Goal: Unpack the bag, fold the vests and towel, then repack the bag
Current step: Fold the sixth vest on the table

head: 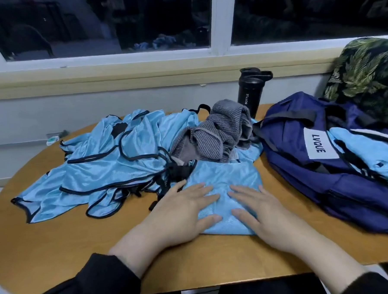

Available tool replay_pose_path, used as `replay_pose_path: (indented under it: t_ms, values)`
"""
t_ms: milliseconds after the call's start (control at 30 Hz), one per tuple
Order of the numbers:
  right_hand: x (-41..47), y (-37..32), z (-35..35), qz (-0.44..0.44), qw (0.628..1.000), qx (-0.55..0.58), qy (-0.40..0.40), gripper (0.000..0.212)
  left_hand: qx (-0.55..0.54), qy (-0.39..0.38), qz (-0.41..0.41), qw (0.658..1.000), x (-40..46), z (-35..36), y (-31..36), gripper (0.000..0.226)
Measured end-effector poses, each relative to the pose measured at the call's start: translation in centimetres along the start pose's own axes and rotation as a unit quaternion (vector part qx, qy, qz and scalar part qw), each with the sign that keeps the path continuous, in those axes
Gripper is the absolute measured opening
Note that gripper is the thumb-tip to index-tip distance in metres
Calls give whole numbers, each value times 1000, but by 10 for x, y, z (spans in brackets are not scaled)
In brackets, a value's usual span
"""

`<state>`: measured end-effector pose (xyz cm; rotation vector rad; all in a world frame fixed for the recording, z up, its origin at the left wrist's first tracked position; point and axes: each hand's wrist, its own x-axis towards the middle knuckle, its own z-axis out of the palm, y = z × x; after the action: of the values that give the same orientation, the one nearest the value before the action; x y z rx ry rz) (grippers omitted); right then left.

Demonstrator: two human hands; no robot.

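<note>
A folded light-blue vest [224,181] lies on the wooden table [58,239] in front of me. My left hand [183,212] and my right hand [261,210] press flat on it, fingers straight, side by side. A loose pile of light-blue vests with black trim [104,160] spreads to the left. A crumpled grey towel [219,134] sits on top of the vests behind my hands. The navy bag [324,167] lies on its side at the right, with blue vests [366,151] showing in its open top.
A black bottle [249,92] stands behind the towel near the wall. A leaf-patterned cushion [364,75] rests at the back right. A window ledge [140,75] runs along the wall behind the table. A small white object [52,140] lies beyond the table's left edge.
</note>
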<state>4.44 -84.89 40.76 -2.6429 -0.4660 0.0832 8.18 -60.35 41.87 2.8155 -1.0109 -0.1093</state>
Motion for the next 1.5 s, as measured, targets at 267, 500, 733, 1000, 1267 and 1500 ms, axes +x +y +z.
replay_pose_path:
  t_ms: [267,500,733,1000,1267,1500]
  values:
    - [-19,21,-18,-38,992,-86,-82,99,-26,25,8,999,-44,6,-35,85]
    - [-25,37,-3,-112,990,-42,72,46,-46,64,28,996,-46,5,-37,65]
    - [-15,19,-5,-68,992,-2,105,20,-86,119,-19,989,-37,10,-34,53]
    - [-19,15,-6,-40,997,-28,57,28,-87,114,-36,989,-39,13,-31,54]
    - [-11,-27,-77,28,935,311,168,9,-360,217,-122,899,-34,-83,-3,9]
    - [21,-23,-89,150,855,491,75,21,-543,41,-244,803,-3,-109,-27,28]
